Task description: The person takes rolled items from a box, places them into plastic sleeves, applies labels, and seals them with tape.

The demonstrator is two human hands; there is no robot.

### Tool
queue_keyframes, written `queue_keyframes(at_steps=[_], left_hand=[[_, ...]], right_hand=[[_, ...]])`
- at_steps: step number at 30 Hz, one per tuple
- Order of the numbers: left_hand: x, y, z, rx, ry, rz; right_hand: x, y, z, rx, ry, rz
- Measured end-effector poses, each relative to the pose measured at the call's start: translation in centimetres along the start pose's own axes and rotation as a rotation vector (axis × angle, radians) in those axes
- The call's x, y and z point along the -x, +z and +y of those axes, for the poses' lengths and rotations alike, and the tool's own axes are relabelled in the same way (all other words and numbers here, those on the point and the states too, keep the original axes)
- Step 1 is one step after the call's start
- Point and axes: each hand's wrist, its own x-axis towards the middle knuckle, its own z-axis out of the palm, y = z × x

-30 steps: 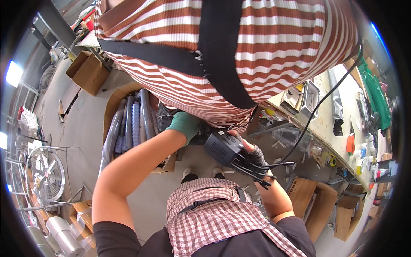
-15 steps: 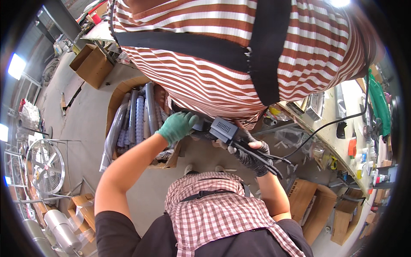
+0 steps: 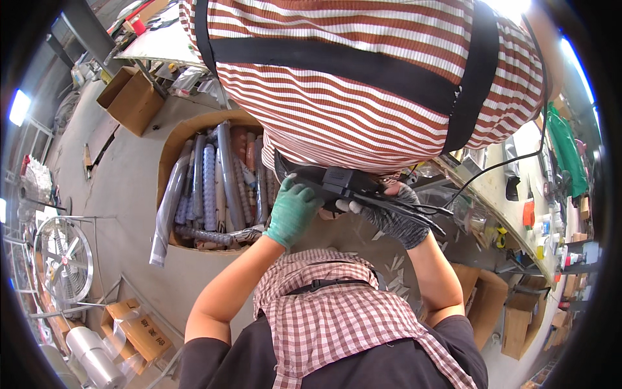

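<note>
A co-worker in a brown-and-white striped top with black straps stands before me. At that person's waist is a black pouch. My left hand, in a green glove, has its fingers bent over the pouch's near edge. Against the pouch's right part lies a dark box-shaped device with black cables trailing right. My right hand, in a dark grey glove with some fingertips bare, is closed around the cable end of the device. Its palm side is hidden.
Left of the hands stands a large carton full of wrapped rolls. A cluttered workbench runs along the right, and a black cord hangs there. A floor fan and an opened carton are farther left.
The co-worker's body has shifted right. The device has turned and moved from in front of the waist to against the pouch. My left hand has moved right and lower, with its fingers now upward.
</note>
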Motion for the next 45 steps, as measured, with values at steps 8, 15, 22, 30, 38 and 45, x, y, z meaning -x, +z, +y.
queue_keyframes(at_steps=[8, 15, 22, 30, 38, 45], left_hand=[[-0.3, 0.4, 0.8, -0.024, -0.024, 0.044], [-0.1, 1.2, 1.1, 0.034, -0.084, 0.093], [-0.5, -0.5, 0.3, -0.019, -0.167, -0.063], [-0.8, -0.6, -1.1, -0.049, -0.011, -0.028], [-0.5, 1.7, 0.3, -0.121, 0.047, -0.073], [-0.3, 0.5, 0.2, 0.001, 0.072, 0.123]], right_hand=[[0.4, -0.1, -0.3, 0.648, 0.062, 0.075], [-0.3, -4.0, 0.3, 1.891, -0.351, 0.309], [0.3, -1.7, 1.0, 2.061, -0.347, 0.277], [-2.0, -1.2, 0.8, 2.48, -0.29, 0.525], [-0.9, -1.5, -1.1, 2.44, -0.183, 0.532], [-3.3, -3.1, 1.0, 1.891, -0.294, 0.51]])
